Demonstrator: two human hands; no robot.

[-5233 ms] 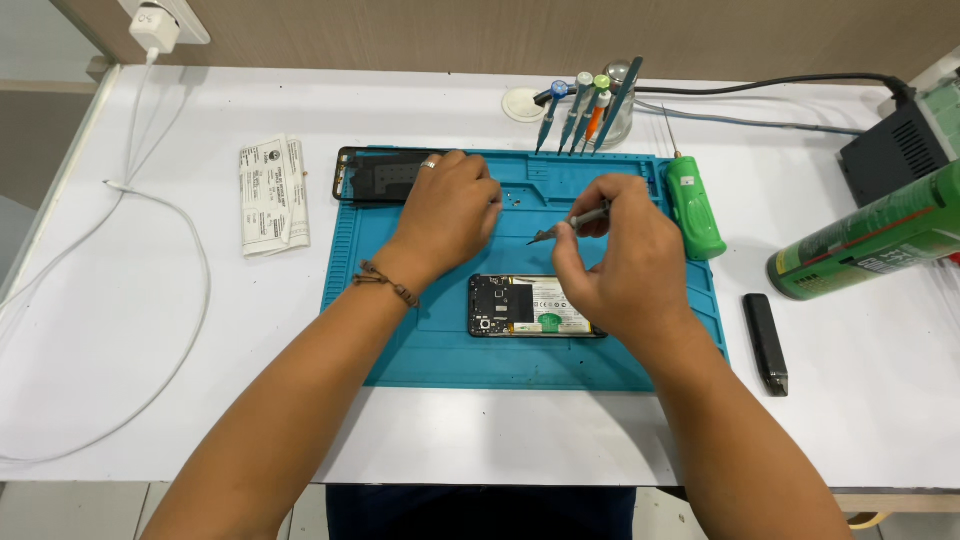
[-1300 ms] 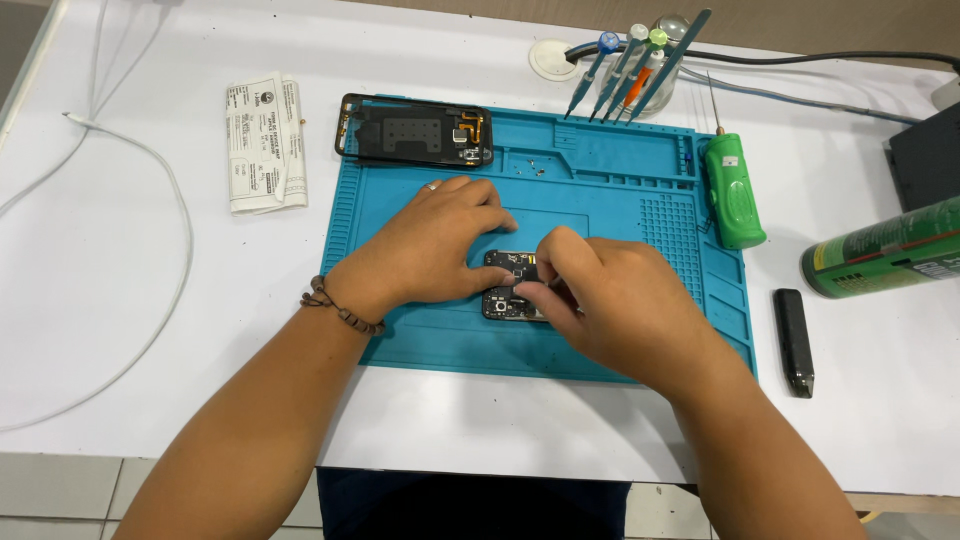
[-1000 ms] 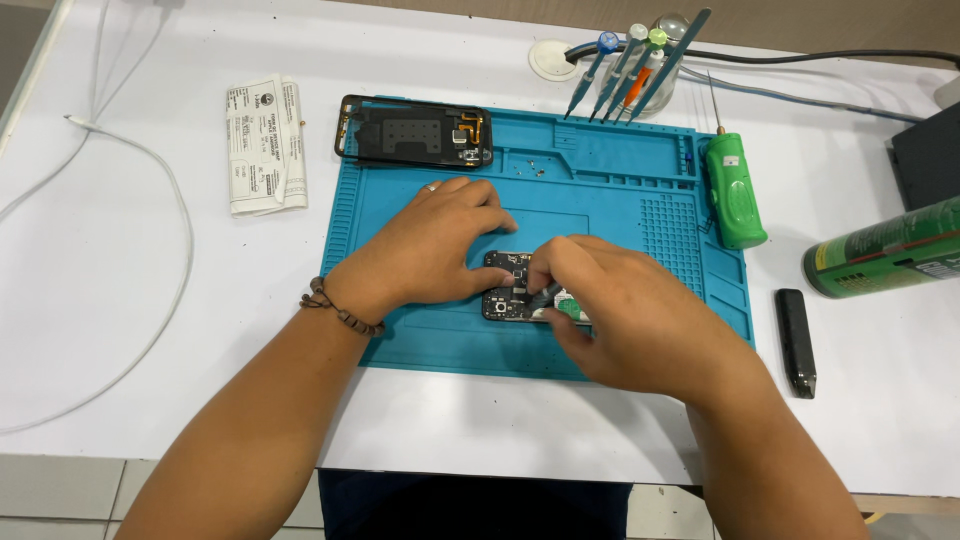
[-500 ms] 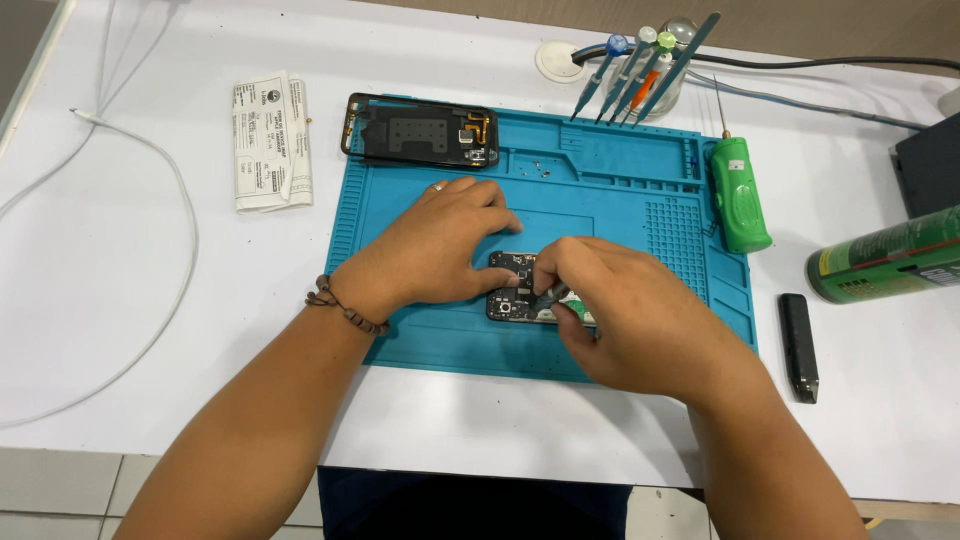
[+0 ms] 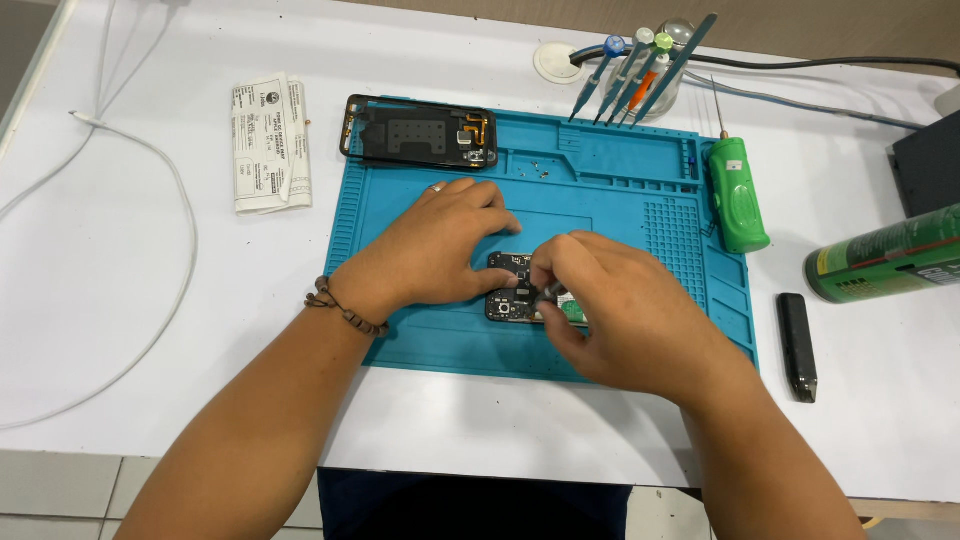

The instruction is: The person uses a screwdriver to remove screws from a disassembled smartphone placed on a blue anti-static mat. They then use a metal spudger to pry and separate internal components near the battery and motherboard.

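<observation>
An opened black phone with its circuit board bared lies on the teal repair mat. My left hand rests palm down on the phone's left end and holds it still. My right hand covers the phone's right end, with thumb and fingers pinched on a small metal tool that touches the board. The tool's tip is hidden by my fingers. A black phone back frame lies at the mat's far left corner.
A green electric screwdriver lies on the mat's right edge. Several screwdrivers stand in a holder at the back. A green spray can and a small black bar sit right. A folded paper and a white cable lie left.
Five seconds ago my right hand held the tool up above the phone and my left hand reached toward the back frame. Both hands have come down onto the phone and stayed there.
</observation>
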